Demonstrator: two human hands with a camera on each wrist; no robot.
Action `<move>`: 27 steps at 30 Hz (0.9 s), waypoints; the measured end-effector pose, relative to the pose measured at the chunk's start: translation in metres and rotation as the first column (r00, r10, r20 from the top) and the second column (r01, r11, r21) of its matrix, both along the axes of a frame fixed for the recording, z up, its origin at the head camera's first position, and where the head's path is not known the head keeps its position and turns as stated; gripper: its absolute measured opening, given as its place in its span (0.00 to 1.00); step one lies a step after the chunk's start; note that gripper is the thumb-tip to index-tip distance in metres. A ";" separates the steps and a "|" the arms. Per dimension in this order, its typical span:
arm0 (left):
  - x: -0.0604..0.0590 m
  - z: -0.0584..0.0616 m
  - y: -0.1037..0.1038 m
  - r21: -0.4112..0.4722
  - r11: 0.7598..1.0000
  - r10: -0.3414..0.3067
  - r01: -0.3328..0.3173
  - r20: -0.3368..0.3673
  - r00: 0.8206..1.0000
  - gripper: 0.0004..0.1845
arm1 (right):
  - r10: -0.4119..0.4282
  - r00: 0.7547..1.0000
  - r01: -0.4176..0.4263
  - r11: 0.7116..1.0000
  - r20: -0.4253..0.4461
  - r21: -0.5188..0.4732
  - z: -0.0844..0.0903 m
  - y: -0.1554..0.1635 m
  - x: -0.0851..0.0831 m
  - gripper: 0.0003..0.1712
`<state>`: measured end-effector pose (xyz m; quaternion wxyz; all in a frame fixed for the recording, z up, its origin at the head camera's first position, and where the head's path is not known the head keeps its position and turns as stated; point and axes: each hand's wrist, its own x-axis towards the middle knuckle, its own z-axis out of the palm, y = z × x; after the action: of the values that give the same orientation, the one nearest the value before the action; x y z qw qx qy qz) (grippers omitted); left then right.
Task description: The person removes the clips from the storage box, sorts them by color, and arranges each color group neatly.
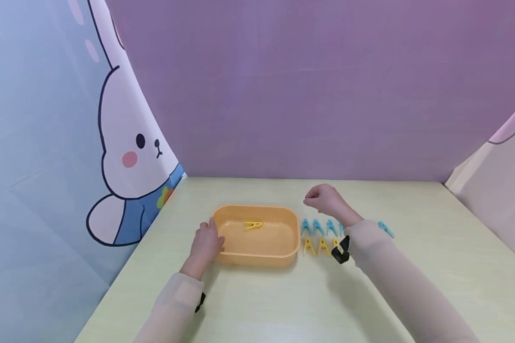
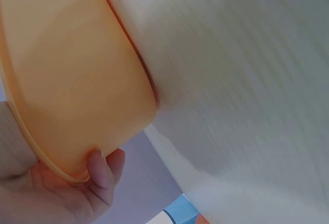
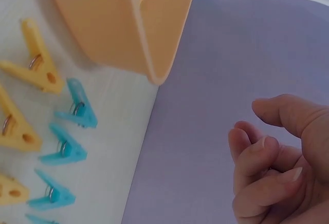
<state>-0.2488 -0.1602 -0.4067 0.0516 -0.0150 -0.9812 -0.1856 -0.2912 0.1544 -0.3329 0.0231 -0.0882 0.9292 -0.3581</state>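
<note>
An orange plastic basin (image 1: 257,260) stands on the table, one yellow clothespin (image 1: 253,226) lying inside. My left hand (image 1: 207,243) grips the basin's left end, thumb and fingers on either side of its rim, as the left wrist view also shows. Above the table, beyond the basin's right end, my right hand (image 1: 328,200) hangs with bent fingers and holds nothing; in the right wrist view its thumb (image 3: 280,112) is apart from the fingers. Below it lie a row of blue clothespins (image 1: 306,227) and a nearer row of yellow clothespins (image 1: 308,247), partly hidden by the right wrist.
A separate blue clothespin (image 1: 386,229) lies on the pale table (image 1: 257,305) right of my right wrist. A purple wall (image 1: 309,95) rises behind the table, and a blue panel with a cartoon rabbit (image 1: 128,133) stands along the left.
</note>
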 end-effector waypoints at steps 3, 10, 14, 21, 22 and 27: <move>0.000 -0.001 -0.001 0.008 1.000 -0.003 0.003 -0.010 1.000 0.35 | 0.008 1.000 -0.008 1.000 0.001 -0.003 0.001 -0.007 -0.002 0.12; 0.000 -0.003 -0.002 0.002 1.000 -0.011 0.011 -0.020 1.000 0.35 | 0.016 1.000 -0.016 1.000 0.004 0.003 0.003 -0.022 -0.006 0.11; 0.000 -0.002 -0.002 0.002 1.000 -0.016 0.016 -0.028 0.999 0.35 | 0.018 1.000 -0.018 1.000 0.006 -0.001 0.004 -0.031 -0.008 0.10; 0.001 -0.002 -0.001 0.007 1.000 -0.011 0.011 -0.023 1.000 0.35 | 0.020 1.000 -0.020 1.000 -0.002 -0.004 0.004 -0.046 -0.011 0.10; 0.001 -0.002 -0.001 0.008 1.000 -0.009 0.009 -0.019 1.000 0.35 | 0.023 1.000 -0.023 1.000 -0.003 -0.006 0.004 -0.048 -0.011 0.10; 0.000 -0.002 -0.002 0.006 1.000 -0.005 0.005 -0.010 1.000 0.35 | 0.050 0.999 -0.050 0.999 -0.018 -0.008 0.003 -0.059 -0.012 0.08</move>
<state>-0.2485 -0.1620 -0.4083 0.0561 -0.0182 -0.9802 -0.1888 -0.3028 0.0956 -0.3302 0.0236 -0.1148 0.9254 -0.3604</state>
